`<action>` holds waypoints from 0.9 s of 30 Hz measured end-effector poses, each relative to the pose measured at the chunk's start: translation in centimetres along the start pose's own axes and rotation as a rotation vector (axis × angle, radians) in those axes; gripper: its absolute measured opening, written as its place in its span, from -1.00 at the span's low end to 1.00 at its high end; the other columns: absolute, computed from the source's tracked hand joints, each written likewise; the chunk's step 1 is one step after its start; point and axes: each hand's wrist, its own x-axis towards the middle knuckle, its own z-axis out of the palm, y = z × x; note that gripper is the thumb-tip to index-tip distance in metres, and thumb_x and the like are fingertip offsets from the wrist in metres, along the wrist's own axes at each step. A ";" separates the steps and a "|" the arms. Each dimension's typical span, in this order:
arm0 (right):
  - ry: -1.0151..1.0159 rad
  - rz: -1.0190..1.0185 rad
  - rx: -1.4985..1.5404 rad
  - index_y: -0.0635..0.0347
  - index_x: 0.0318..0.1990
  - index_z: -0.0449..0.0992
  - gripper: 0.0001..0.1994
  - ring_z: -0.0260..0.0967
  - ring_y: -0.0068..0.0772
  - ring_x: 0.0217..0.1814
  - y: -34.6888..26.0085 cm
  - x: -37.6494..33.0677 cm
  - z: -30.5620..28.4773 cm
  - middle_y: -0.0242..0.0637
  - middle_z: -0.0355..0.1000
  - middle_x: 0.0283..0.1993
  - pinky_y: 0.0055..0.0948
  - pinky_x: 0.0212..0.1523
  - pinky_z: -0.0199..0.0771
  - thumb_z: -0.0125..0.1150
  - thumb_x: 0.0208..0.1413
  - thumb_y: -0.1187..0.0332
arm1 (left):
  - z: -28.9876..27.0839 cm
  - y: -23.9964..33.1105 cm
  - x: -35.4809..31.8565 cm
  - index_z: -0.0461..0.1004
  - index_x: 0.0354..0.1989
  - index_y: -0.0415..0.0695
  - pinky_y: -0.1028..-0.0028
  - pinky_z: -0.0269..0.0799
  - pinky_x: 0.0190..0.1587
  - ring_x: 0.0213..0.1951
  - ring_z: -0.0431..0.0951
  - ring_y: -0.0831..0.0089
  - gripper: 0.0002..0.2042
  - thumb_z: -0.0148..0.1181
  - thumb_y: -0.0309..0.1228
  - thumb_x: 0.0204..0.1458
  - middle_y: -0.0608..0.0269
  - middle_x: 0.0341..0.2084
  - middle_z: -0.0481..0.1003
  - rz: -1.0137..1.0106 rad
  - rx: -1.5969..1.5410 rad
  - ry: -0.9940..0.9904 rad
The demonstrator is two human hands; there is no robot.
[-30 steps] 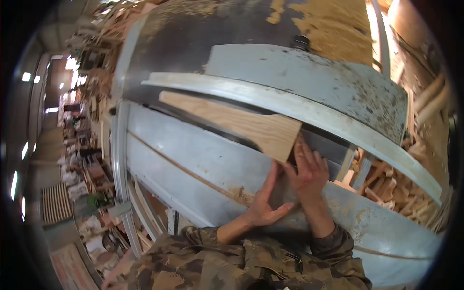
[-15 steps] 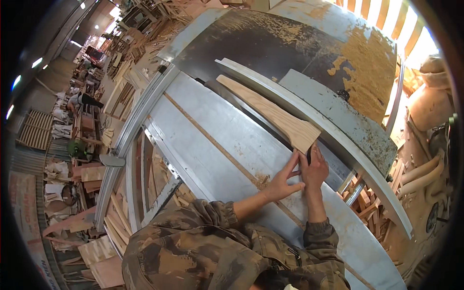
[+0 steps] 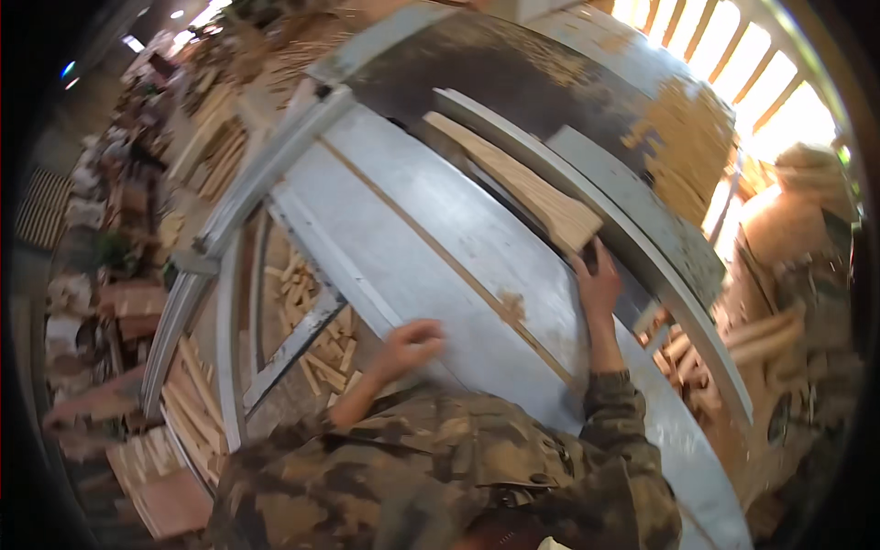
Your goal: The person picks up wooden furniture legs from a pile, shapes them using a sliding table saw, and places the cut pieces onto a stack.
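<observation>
Shaped wooden board (image 3: pixel 518 174) along tabletop's (image 3: pixel 431 261) far long edge, beside grey metal fence (image 3: pixel 600 194). Right hand (image 3: pixel 600 286) at board's near end; grasping or merely pressing, cannot tell. Left hand (image 3: pixel 410 350) empty, loosely curled over near edge. Risk: off-centre, one-handed push could swing board away from fence, or fingers slip past end.

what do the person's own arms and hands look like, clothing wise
Camouflage sleeves in brown, tan and dark olive patches cover the arms, stopping short of the wrists. The left hand and right hand are bare, with no gloves.
</observation>
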 end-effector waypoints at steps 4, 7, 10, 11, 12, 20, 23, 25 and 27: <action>-0.136 -0.047 -0.111 0.32 0.18 0.48 -0.30 0.50 -0.07 -0.02 -0.9 0.5 -1.5 -0.02 0.52 0.10 -0.23 -0.02 0.51 0.47 -0.03 0.01 | -8.2 -2.0 -6.2 0.49 0.07 -0.30 0.49 0.55 -0.12 -0.19 0.61 0.46 -0.71 0.23 -0.47 0.20 0.16 -0.19 0.61 0.026 -0.081 0.515; -0.111 -0.148 -0.191 0.35 0.17 0.48 -0.31 0.46 -0.05 0.11 0.0 0.7 -0.9 0.01 0.52 0.09 -0.21 0.11 0.47 0.48 -0.03 0.05 | -12.9 -2.9 -8.9 0.50 0.04 -0.32 0.52 0.52 -0.21 -0.29 0.61 0.51 -0.71 0.23 -0.40 0.23 0.15 -0.25 0.63 0.062 -0.040 0.766; -0.027 -0.163 -0.172 0.35 0.14 0.50 -0.36 0.44 -0.02 0.17 1.0 0.8 1.7 0.00 0.51 0.10 -0.20 0.19 0.44 0.47 -0.01 0.09 | -18.1 -5.1 -10.2 0.51 0.01 -0.31 0.53 0.52 -0.24 -0.33 0.59 0.54 -0.72 0.22 -0.37 0.23 0.14 -0.26 0.64 0.066 -0.034 0.889; 0.004 -0.092 -0.137 0.34 0.13 0.52 -0.39 0.43 0.00 0.18 1.3 0.6 2.1 -0.01 0.51 0.10 -0.21 0.21 0.43 0.46 0.00 0.11 | -19.4 -5.3 -10.0 0.52 -0.01 -0.31 0.52 0.51 -0.24 -0.35 0.58 0.53 -0.72 0.21 -0.36 0.24 0.16 -0.28 0.63 0.059 -0.010 0.925; 0.007 -0.083 -0.129 0.34 0.13 0.52 -0.39 0.43 0.00 0.18 1.5 0.5 2.5 -0.01 0.51 0.10 -0.21 0.21 0.43 0.46 0.00 0.11 | -21.5 -5.5 -9.0 0.52 -0.01 -0.31 0.52 0.51 -0.24 -0.35 0.58 0.53 -0.72 0.21 -0.36 0.24 0.16 -0.28 0.63 0.060 0.003 0.922; 0.030 -0.118 -0.231 0.29 0.02 0.60 -0.45 0.53 -0.10 0.07 -2.0 2.2 4.0 -0.11 0.57 0.03 -0.27 0.09 0.53 0.52 -0.09 0.13 | -34.2 1.3 4.0 0.54 -0.04 -0.25 0.56 0.44 -0.29 -0.39 0.52 0.55 -0.77 0.20 -0.36 0.25 0.25 -0.34 0.60 0.185 0.019 0.939; 0.028 -0.120 -0.220 0.29 0.01 0.60 -0.45 0.55 -0.10 0.04 -2.7 2.9 5.1 -0.11 0.57 0.03 -0.27 0.06 0.55 0.53 -0.11 0.13 | -36.9 5.3 9.0 0.55 -0.05 -0.25 0.58 0.42 -0.30 -0.39 0.51 0.57 -0.76 0.20 -0.35 0.25 0.25 -0.34 0.60 0.232 0.080 0.895; 0.022 -0.127 -0.218 0.29 0.02 0.60 -0.44 0.55 -0.10 0.04 -3.1 3.5 6.0 -0.10 0.57 0.03 -0.29 0.06 0.56 0.54 -0.13 0.15 | -38.3 7.2 11.9 0.55 -0.05 -0.25 0.58 0.41 -0.31 -0.39 0.51 0.58 -0.76 0.20 -0.34 0.25 0.25 -0.34 0.61 0.249 0.127 0.875; 0.001 -0.114 -0.193 0.28 0.02 0.60 -0.47 0.56 -0.10 0.04 -3.3 4.4 7.0 -0.11 0.58 0.03 -0.29 0.05 0.56 0.53 -0.11 0.17 | -39.3 8.8 15.3 0.57 -0.06 -0.24 0.59 0.40 -0.31 -0.39 0.50 0.61 -0.75 0.20 -0.31 0.26 0.27 -0.33 0.62 0.318 0.147 0.796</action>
